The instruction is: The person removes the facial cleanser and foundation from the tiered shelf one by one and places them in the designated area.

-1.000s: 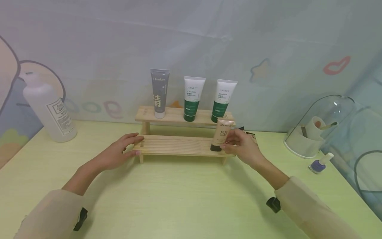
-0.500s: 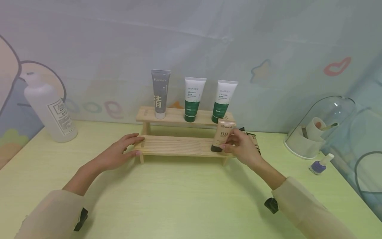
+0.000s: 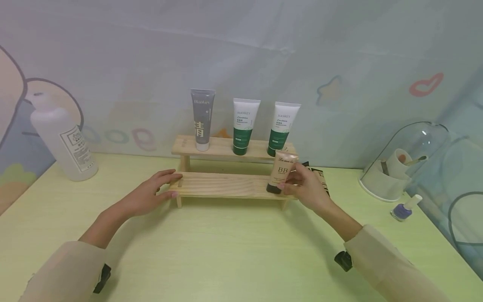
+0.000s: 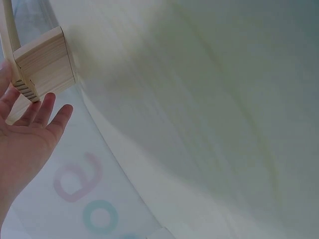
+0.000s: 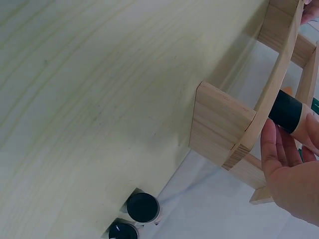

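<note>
A beige BB cream tube with a black cap (image 3: 282,170) stands cap-down at the right end of the lower shelf of a two-tier wooden display stand (image 3: 222,184). My right hand (image 3: 307,186) pinches it from the right side, thumb near the cap. In the right wrist view the fingers curl around the tube (image 5: 298,122) just above the board. My left hand (image 3: 149,195) touches the left end of the lower shelf, fingers fairly straight and thumb at the front corner. A grey tube (image 3: 202,119) and two white-and-green tubes (image 3: 242,126) stand on the upper shelf.
Behind my right hand lie black-and-beige tubes (image 3: 320,176); their dark caps (image 5: 143,207) show in the right wrist view. A white pump bottle (image 3: 64,136) stands far left. At right are a clear-domed brush holder (image 3: 385,180) and a purple nail polish bottle (image 3: 402,209).
Almost nothing differs. The right hand and the BB cream tube have shifted very slightly; the left hand stays at the shelf's end.
</note>
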